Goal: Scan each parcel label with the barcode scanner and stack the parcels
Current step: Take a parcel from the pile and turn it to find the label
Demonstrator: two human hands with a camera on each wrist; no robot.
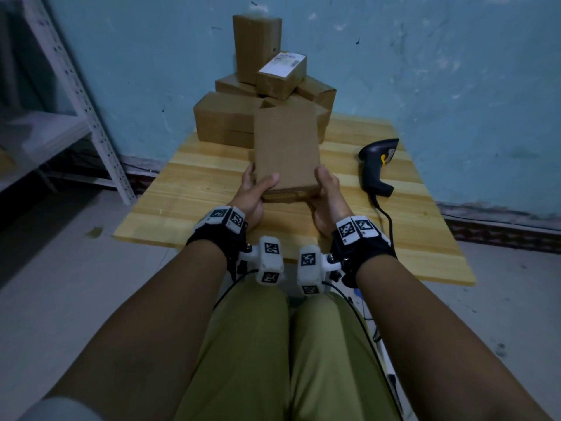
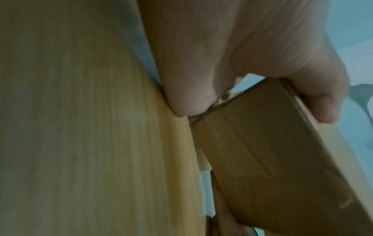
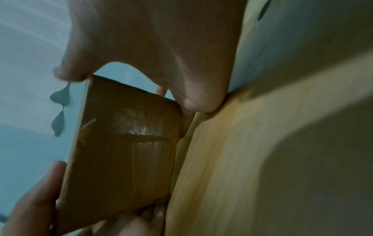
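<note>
A plain brown cardboard parcel point(image 1: 285, 150) is held over the wooden table point(image 1: 188, 189), tilted up with its blank face toward me; no label shows on it. My left hand point(image 1: 253, 189) grips its near left corner, thumb on top. My right hand point(image 1: 326, 189) grips the near right corner. The left wrist view shows the parcel's point(image 2: 272, 156) taped end under my thumb; the right wrist view shows its point(image 3: 125, 151) end too. A black barcode scanner point(image 1: 378, 165) with a yellow trigger lies on the table to the right, untouched.
A pile of brown parcels point(image 1: 230, 123) stands at the table's far edge against the blue wall, one labelled box point(image 1: 282, 74) on top. The scanner's cable point(image 1: 385, 220) runs off the near right edge. A white metal shelf point(image 1: 91, 117) stands on the left.
</note>
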